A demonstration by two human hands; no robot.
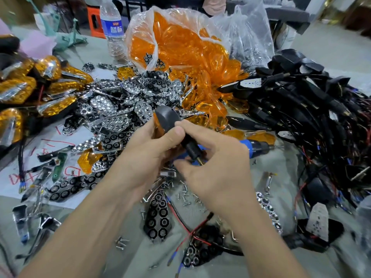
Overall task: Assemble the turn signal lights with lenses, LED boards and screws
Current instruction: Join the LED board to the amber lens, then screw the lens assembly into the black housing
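My left hand (148,149) grips a black turn signal housing (167,119) with an orange lens edge showing at its left side, held above the table's middle. Its black stem (192,151) points down to the right and ends in a brass thread. My right hand (216,163) pinches that stem end between thumb and fingers. A blue electric screwdriver (259,146) lies on the table just behind my right hand. Loose screws (185,194) are scattered under my hands. Red and black wires (192,231) trail below on the table.
A plastic bag of orange lenses (180,45) stands at the back. Chrome reflectors (124,93) are heaped left of centre, finished amber lights (24,85) at far left, black housings with wires (313,109) at right. A water bottle (111,27) stands behind.
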